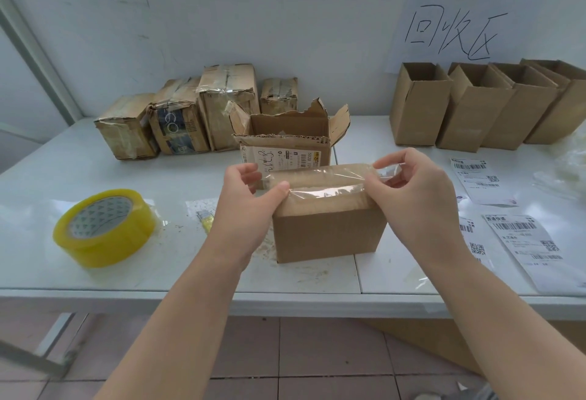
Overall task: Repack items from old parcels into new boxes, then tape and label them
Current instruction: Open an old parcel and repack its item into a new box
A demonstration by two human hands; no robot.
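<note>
- a white counter point(95, 171) is seen across the whole view, with tiled floor below its front edge.
- a row of four open, upright new boxes point(475, 108) is lined up at the back right of the counter, against the wall.
- a group of four worn, taped old parcels point(177, 117) is set side by side at the back left, also against the wall.
- an opened parcel point(285, 133) with torn flaps is placed at the centre, just behind the small box.
- the small box point(326, 231), closed on top, is stood near the front edge of the counter, at the centre.
- a yellow tape roll point(104, 228) is laid tilted on the counter, well apart to the left of the small box.
- printed shipping labels point(523, 241) are spread on the counter to the right.
- the left hand point(250, 196) is clamped on the left end of a strip of clear tape point(323, 182), thumb pressed at the box's top left edge.
- the right hand point(415, 184) is pinched on the strip's right end, past the box's right edge.
- the strip is stretched across the top of the small box.
- a small yellow object point(206, 220), too blurred to be identified, is lain between roll and box.
</note>
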